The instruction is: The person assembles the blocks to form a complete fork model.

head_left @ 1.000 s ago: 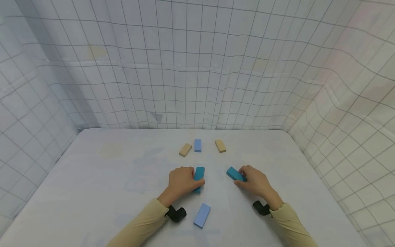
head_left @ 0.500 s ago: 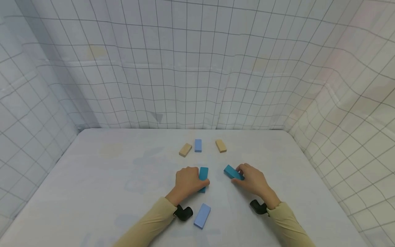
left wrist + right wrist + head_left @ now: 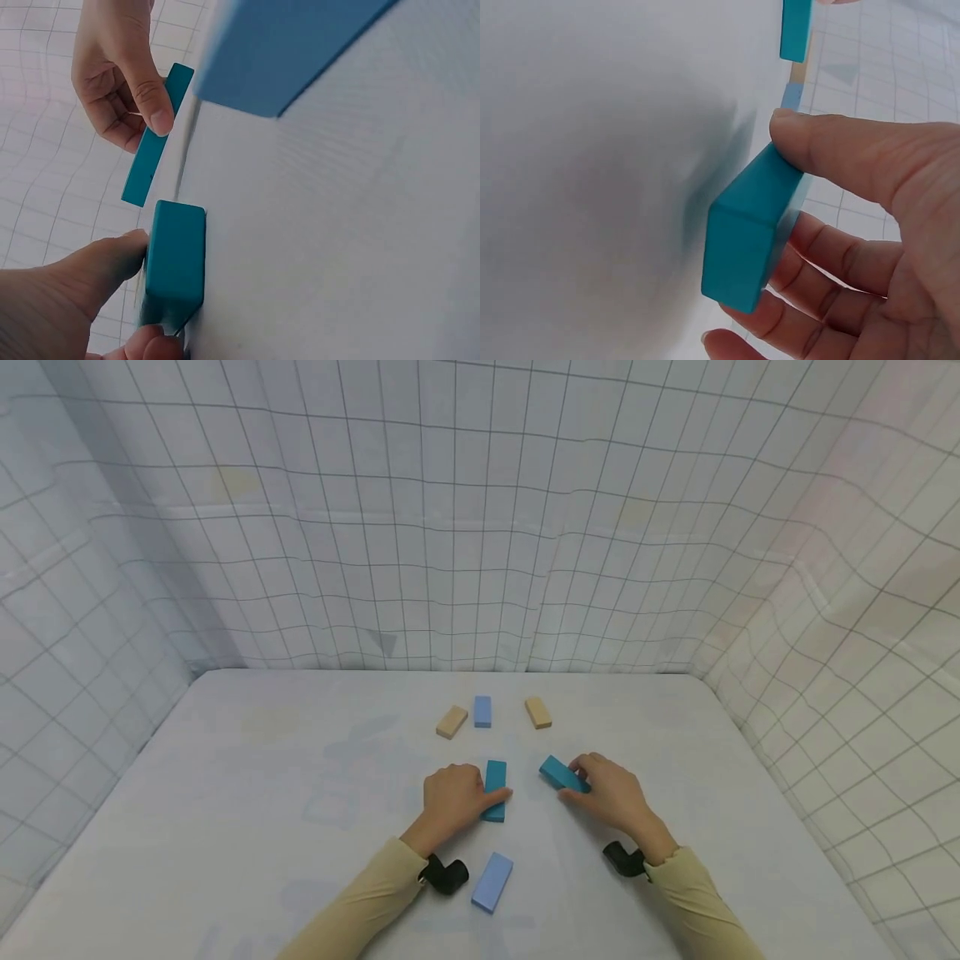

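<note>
In the head view my left hand (image 3: 452, 797) is at a teal rectangular block (image 3: 496, 777) on the white table. The left wrist view shows the thumb (image 3: 124, 259) along that block's upper edge and curled fingertips (image 3: 154, 346) at its lower end. To the right, my right hand (image 3: 611, 789) pinches a second teal block (image 3: 559, 772) between thumb and fingers. In the right wrist view this block (image 3: 739, 255) is tilted, its shadow apart from it on the table. A light blue block (image 3: 492, 882) lies nearer the body, between the forearms.
Toward the back of the table (image 3: 262, 793) lie a tan block (image 3: 452, 722), a small light blue block (image 3: 482, 712) and a yellowish block (image 3: 538, 712). White gridded curtains (image 3: 480, 568) stand behind and at both sides. Each wrist wears a black camera (image 3: 447, 877).
My left hand and its teal block have shifted right, then nearly stopped, and the thumb now reaches further across the block. My right hand has brought its teal block slightly left and away from the body.
</note>
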Demonstrator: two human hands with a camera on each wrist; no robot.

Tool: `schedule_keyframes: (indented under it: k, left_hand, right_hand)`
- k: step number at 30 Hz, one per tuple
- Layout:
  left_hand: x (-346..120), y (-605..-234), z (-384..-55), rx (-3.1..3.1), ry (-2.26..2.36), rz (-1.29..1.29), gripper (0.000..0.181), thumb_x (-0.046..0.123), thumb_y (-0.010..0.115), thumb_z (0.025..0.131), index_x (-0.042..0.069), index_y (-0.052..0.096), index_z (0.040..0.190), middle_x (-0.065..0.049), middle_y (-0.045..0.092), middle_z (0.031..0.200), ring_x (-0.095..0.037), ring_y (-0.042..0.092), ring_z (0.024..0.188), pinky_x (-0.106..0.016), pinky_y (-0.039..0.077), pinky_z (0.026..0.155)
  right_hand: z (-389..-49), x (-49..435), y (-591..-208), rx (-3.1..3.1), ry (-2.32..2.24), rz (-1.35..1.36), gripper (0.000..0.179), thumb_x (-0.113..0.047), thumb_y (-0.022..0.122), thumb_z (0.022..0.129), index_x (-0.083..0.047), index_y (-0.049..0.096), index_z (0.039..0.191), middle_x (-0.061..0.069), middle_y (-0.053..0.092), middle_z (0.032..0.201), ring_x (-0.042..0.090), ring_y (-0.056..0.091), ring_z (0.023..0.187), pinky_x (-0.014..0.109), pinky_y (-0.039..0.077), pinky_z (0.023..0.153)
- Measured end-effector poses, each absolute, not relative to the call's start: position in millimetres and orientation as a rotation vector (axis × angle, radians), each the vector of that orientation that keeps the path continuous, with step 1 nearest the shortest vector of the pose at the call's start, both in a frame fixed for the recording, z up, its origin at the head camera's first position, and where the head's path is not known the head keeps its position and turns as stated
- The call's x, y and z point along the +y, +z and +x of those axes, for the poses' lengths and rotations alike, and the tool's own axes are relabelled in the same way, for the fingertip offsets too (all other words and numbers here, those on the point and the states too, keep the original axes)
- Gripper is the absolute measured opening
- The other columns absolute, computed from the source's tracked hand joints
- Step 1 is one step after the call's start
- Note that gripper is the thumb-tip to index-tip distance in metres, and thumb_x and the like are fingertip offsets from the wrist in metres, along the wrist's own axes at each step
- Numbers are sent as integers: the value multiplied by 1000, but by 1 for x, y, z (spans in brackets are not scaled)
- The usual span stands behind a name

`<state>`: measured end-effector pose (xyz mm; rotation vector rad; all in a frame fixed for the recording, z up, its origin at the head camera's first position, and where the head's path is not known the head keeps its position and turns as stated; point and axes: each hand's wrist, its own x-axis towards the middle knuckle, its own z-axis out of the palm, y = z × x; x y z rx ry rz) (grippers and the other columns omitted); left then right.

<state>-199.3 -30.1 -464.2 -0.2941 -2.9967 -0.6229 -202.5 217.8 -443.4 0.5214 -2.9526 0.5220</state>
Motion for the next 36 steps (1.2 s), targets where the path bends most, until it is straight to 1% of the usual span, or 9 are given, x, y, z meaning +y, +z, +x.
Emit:
schedule_keyframes:
  k: [5,10,19,23,25,27,30,33,36]
  left_hand:
    - [-35,-464,-198,-3003,-735,-317,48,60,67,78,19,53,57,9,41,48,-8,40,46,-22,28,41]
    - [-40,-465,-196,-3018,-871,-305,43,59,71,75,20,58,64,9,48,55,-8,45,51,-24,34,45]
    - [-43,-472,-194,-2933,-984,-326,38,60,72,73,24,61,66,13,50,57,-6,46,52,-25,37,47]
    - [-46,-474,-193,-2862,-1029,-373,36,56,74,74,23,59,70,14,51,61,-4,45,53,-24,36,47]
    - [-48,-474,-191,-2812,-1051,-431,33,51,76,75,22,59,73,13,52,66,-4,46,56,-23,37,48]
    - [-49,-474,-190,-2755,-1056,-536,29,44,79,75,21,61,78,11,55,74,-6,50,63,-24,41,53]
    - [-50,-475,-190,-2701,-1016,-735,27,36,80,76,19,63,89,6,57,93,-10,53,82,-27,46,69]
    - [-51,-477,-189,-2679,-962,-900,31,35,79,78,18,66,101,3,57,110,-15,51,101,-33,44,86]
    - [-51,-477,-188,-2669,-950,-966,33,35,78,79,17,68,105,3,57,118,-17,50,109,-35,42,93]
  right_hand:
    - [-207,210,-442,-2948,520,523,35,-29,80,78,-7,66,102,0,60,86,11,50,67,27,45,57]
    - [-214,203,-441,-2957,525,525,34,-28,79,79,-8,66,103,1,61,88,11,51,67,28,45,57]
    - [-224,191,-440,-2935,537,568,35,-29,79,79,-8,66,103,1,60,89,11,52,68,28,45,58]
    - [-227,187,-441,-2942,546,572,34,-28,79,79,-8,66,103,2,61,90,13,55,72,29,46,60]
    - [-229,185,-442,-2940,540,582,33,-28,79,79,-8,66,103,2,61,91,13,55,73,29,47,61]
    - [-230,183,-443,-2937,539,591,33,-28,79,79,-9,66,103,2,61,91,14,56,74,30,47,61]
    - [-233,179,-444,-2929,538,604,32,-27,79,80,-9,66,103,2,61,91,15,57,76,30,48,63]
    - [-236,174,-446,-2924,551,611,31,-25,78,80,-8,66,102,3,61,91,16,57,77,31,48,65]
    - [-239,171,-446,-2923,564,617,30,-24,78,80,-7,66,102,4,60,91,17,57,78,32,49,66]
